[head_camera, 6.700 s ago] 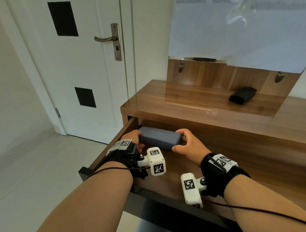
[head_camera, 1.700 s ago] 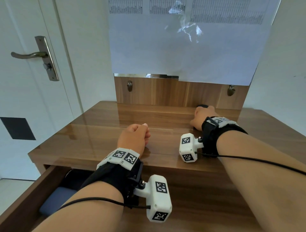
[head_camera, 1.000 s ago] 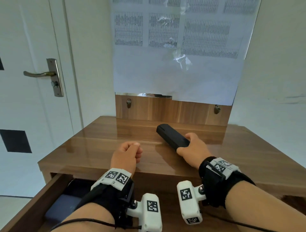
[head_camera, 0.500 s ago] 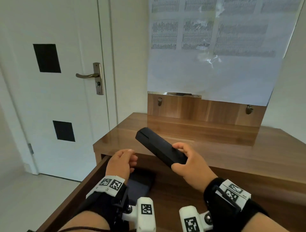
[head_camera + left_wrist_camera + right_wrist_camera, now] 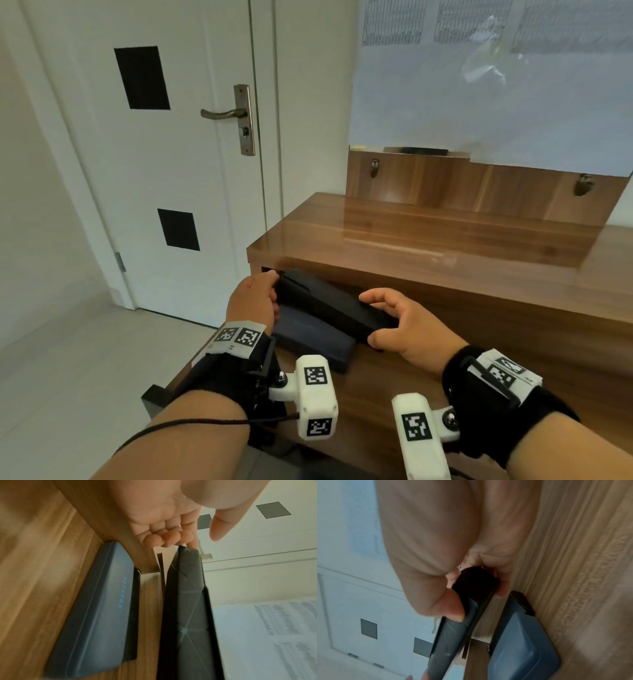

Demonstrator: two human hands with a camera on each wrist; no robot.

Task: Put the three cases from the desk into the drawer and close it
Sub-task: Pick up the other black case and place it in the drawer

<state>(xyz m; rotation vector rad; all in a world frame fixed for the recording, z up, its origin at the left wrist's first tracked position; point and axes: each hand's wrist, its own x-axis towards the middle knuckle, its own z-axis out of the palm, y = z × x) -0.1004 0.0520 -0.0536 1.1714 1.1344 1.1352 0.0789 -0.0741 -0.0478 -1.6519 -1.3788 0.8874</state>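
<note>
Right hand: the near end of the black case is pinched between thumb and curled fingers, above the open drawer.
Left hand: the far end of the black case is touched by the fingertips; the thumb stands off, so little support is judged to be given there.
Black case: held tilted over the blue case, apart from it, its far end close under the tabletop edge.
Blue case: laid in the drawer's left back part, beside the drawer wall; a darker case seems to be lying under it, partly hidden.
Risk, knock: the far end could be struck against the tabletop edge if it is pushed in without being lowered.
Risk, slip: the black case could be dropped if the right-hand pinch is loosened while the left merely touches.
Risk, stacking: if it is set slanted upon the blue case, it could be caught under the tabletop when the drawer is closed.
Risk, fingers: a hand left inside could be trapped at closing.
</note>
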